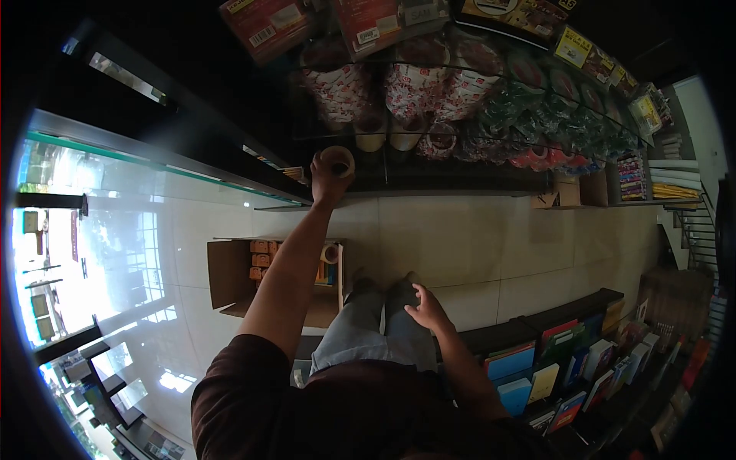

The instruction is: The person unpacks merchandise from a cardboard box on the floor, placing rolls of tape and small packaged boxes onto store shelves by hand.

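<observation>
My left hand (pixel 328 184) reaches forward to the front shelf, its fingers wrapped round a tan roll of tape (pixel 328 158). The roll's round hollow core faces up towards me. Just right of that hand, more tan tape rolls (pixel 371 138) stand on the shelf, with red-and-white printed rolls (pixel 334 90) above them. My right hand (pixel 429 310) hangs near my right thigh with its fingers apart and nothing in it.
An open cardboard box (pixel 230 277) holding orange packs and a tape roll sits on the tiled floor at left. Behind my right arm is a rack of books and notebooks (pixel 512 364). A glass pane (pixel 138 162) runs along the left; a brown carton (pixel 566 195) stands by the shelf.
</observation>
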